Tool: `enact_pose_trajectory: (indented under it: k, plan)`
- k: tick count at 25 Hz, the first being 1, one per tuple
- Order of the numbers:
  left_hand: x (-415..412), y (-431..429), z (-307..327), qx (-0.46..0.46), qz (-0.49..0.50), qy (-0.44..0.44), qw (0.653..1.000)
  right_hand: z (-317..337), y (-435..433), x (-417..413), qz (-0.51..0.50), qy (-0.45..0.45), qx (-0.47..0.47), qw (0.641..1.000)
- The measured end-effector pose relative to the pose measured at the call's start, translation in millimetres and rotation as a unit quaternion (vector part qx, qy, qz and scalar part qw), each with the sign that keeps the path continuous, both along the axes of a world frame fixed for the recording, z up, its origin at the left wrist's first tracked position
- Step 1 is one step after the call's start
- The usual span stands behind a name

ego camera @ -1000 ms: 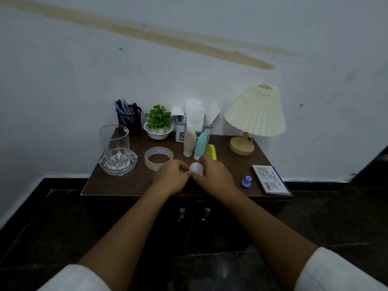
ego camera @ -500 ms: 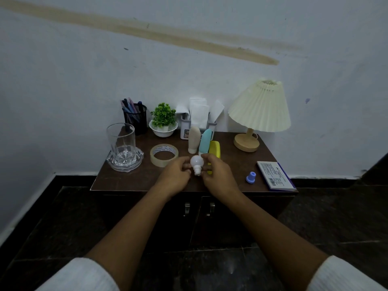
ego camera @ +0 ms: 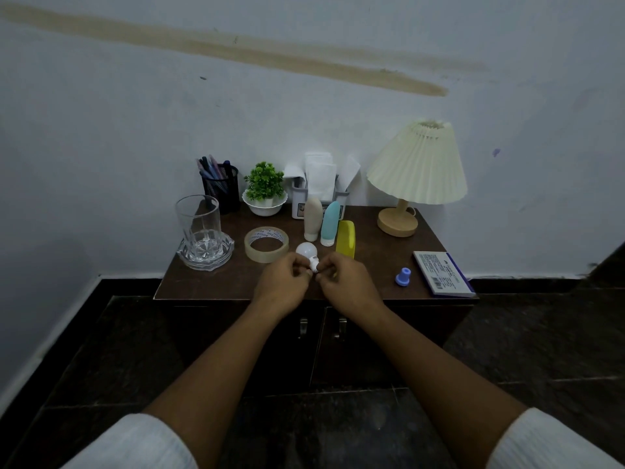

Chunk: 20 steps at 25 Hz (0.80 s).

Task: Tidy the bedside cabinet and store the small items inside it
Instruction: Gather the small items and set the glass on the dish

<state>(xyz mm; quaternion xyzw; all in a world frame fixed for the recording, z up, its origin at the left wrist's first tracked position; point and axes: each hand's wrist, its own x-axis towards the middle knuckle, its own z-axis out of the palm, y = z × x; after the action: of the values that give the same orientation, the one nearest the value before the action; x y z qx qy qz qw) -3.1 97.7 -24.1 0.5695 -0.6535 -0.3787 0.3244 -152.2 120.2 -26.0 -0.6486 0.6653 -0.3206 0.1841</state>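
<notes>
Both left hand (ego camera: 282,286) and right hand (ego camera: 345,286) pinch the bulb (ego camera: 306,251); its globe now tilts left.

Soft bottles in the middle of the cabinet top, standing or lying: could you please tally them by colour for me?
Cream bottle, upright: 1
Light blue bottle, upright: 1
Yellow bottle, lying down: 1
Total: 3

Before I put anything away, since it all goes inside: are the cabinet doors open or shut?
Shut. Both doors sit flush below the top, handles side by side at the middle seam.
</notes>
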Motion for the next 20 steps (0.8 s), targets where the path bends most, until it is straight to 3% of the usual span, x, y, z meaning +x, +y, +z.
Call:
enact_pose_trajectory:
  k: [3,8,13,15,20]
  plan:
    - [5.9,17.3,5.1,-0.008,-0.013,-0.016,1.000,4.7,12.2,-3.8,-0.011,-0.006,0.019,1.000]
    - [17.1,36.2,-9.4,0.134,-0.081,-0.069,0.985,6.6,33.4,-15.2,-0.003,-0.051,0.184,0.982]
    - [27.7,41.7,-30.7,0.164,-0.033,-0.166,0.972,-6.5,47.4,-27.8,-0.039,-0.045,0.270,0.961]
    - [28.2,46.0,-38.6,0.165,-0.039,-0.145,0.975,-13.6,51.7,-27.3,-0.056,-0.037,0.269,0.961]
    - [18.1,57.2,-41.3,0.184,-0.018,0.011,0.983,-19.8,57.2,-12.2,-0.070,-0.028,0.216,0.973]
